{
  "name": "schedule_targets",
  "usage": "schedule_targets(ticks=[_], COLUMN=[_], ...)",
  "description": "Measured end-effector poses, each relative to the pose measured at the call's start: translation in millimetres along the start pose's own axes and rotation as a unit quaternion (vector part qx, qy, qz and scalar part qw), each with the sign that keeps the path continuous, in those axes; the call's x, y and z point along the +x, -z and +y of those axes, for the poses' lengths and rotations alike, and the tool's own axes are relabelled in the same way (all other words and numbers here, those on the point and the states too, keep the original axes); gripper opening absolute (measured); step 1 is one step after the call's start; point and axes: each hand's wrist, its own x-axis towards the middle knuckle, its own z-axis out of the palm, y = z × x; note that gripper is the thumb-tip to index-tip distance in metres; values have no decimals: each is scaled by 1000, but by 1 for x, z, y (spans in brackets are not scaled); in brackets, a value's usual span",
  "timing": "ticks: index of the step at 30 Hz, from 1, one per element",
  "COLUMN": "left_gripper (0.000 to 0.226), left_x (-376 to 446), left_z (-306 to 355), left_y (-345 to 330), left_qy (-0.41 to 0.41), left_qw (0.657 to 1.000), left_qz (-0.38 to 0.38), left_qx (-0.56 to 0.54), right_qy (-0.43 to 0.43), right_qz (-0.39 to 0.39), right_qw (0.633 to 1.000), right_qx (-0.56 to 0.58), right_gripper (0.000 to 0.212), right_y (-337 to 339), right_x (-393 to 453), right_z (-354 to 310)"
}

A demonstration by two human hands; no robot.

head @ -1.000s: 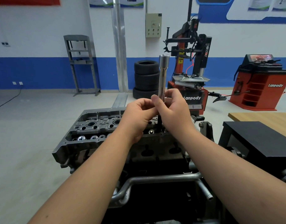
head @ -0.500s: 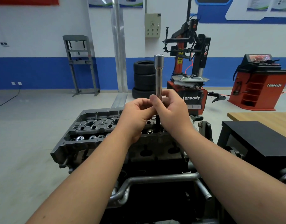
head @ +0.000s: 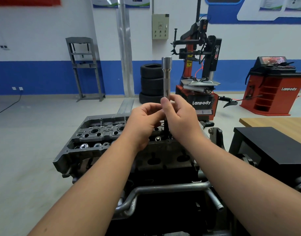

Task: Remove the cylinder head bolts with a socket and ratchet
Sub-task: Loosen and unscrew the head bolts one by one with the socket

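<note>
Upright, socket extension (head: 166, 77) rises between both hands' fingers (head: 164, 106)

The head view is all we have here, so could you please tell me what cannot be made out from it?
- Lower end of the long socket: hidden behind the left hand and right hand in the head view.
- Any bolt under the tool: covered by both hands.
- Right part of the cylinder head: blocked by the hands and forearms.
- A ratchet: none shows in the head view.

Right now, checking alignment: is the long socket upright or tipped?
Upright: the long socket stands vertical above the cylinder head, pinched by left hand and right hand.
</note>
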Motion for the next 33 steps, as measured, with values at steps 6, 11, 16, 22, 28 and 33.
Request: schedule_targets(ticks=[6, 11, 16, 22, 28, 33], left_gripper=[27, 16, 16, 19, 16, 16], left_x=[-2, -2, -2, -1, -3, -2], left_z=[2, 5, 3, 2, 5, 4], left_y=[-1, -2, -2, -2, -2, -3], left_qy=[-10, 4, -1, -5, 7, 10], left_qw=[1000, 1000, 1000, 1000, 1000, 1000], left_qz=[-24, -22, -6, -21, -15, -11], left_qx=[4, 6, -1, -1, 4, -2], right_qy=[-18, -8, 13, -7, 2, 6], right_qz=[12, 5, -8, -4, 7, -4], right_qw=[1000, 1000, 1000, 1000, 1000, 1000], right_qx=[16, 1, 14, 17, 0, 4], right_gripper=[18, 20, 27, 20, 21, 24], right_y=[0, 1, 1, 0, 0, 2], right_x=[1, 2, 1, 3, 1, 0], right_z=[1, 2, -1, 5, 3, 0])
